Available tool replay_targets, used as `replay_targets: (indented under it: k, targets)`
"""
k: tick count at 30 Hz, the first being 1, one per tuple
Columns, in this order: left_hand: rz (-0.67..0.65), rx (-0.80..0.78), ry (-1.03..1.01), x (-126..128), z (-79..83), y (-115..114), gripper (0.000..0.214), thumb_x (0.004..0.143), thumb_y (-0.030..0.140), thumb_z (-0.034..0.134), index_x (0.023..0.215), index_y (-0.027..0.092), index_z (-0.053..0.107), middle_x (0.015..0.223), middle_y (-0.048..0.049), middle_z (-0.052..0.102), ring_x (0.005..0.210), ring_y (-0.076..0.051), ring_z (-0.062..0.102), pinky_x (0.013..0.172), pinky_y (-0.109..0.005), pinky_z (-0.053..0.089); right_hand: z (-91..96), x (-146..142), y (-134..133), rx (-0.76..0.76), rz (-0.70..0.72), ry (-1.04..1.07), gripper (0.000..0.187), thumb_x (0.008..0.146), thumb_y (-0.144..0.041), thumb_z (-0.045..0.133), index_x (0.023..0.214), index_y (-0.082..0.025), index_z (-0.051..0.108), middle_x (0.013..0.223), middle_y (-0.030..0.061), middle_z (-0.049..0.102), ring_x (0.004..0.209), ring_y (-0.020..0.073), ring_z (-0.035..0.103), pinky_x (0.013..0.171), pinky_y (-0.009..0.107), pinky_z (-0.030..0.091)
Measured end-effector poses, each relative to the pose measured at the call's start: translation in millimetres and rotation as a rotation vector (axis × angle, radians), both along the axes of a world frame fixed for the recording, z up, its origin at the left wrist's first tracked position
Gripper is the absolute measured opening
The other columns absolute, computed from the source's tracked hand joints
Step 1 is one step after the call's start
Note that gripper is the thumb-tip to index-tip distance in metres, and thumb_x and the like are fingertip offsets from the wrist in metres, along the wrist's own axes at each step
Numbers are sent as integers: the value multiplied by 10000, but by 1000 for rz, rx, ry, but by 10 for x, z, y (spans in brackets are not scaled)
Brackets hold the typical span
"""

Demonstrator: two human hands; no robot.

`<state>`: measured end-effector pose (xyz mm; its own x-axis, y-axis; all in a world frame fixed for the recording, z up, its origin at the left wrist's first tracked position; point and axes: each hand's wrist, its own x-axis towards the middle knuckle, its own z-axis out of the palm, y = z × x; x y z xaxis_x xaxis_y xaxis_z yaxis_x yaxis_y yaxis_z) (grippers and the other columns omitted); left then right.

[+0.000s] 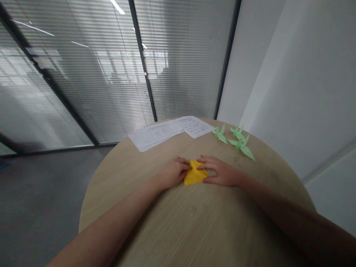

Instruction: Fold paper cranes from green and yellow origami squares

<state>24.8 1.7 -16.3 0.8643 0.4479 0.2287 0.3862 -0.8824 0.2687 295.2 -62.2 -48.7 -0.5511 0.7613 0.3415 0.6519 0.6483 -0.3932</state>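
A small folded sheet of yellow origami paper (195, 177) lies on the round wooden table in front of me. On its left edge is my left hand (174, 172), its curled fingers and thumb closed on the paper and partly covering it. My right hand (219, 171) comes in from the right with fingers spread. Its fingertips rest on the paper's upper right part, and the thumb lies apart from them near the lower right corner.
Three green paper cranes (221, 135) stand beyond my right hand. Several printed white sheets (158, 134) overlap near the far rim of the table (178, 230). Behind it are a glass partition with blinds (183, 85) and, on the right, a white wall (303, 96).
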Motion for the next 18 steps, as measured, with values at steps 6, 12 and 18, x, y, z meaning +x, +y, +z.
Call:
replay_targets:
  k: [6, 12, 18]
  targets:
    - [-85, -102, -4, -84, 72, 23, 486, 796, 33, 595, 1245, 143, 749, 1259, -143, 743, 1160, -271, 682, 1096, -433, 495, 28, -71, -18, 123, 54, -37, 451, 879, -422, 793, 1259, -183, 745, 1368, 179, 684, 1331, 336, 608, 1162, 551, 443]
    - [-128, -150, 14, -106, 174, -4, 402, 801, 161, 736, 1203, 155, 761, 1268, -144, 744, 1183, -299, 675, 1084, -448, 493, 82, -135, -48, 159, 79, -33, 273, 940, -272, 698, 1191, -191, 766, 1249, 155, 739, 1190, 277, 688, 1108, 486, 501]
    - [-128, -144, -4, -91, 189, -9, 290, 855, 210, 754, 1142, 174, 776, 1138, -115, 784, 1061, -263, 713, 1002, -388, 518, 123, -120, -66, 146, 71, -1, 265, 966, -233, 635, 1199, -214, 758, 1223, 131, 753, 1141, 248, 706, 1040, 429, 545]
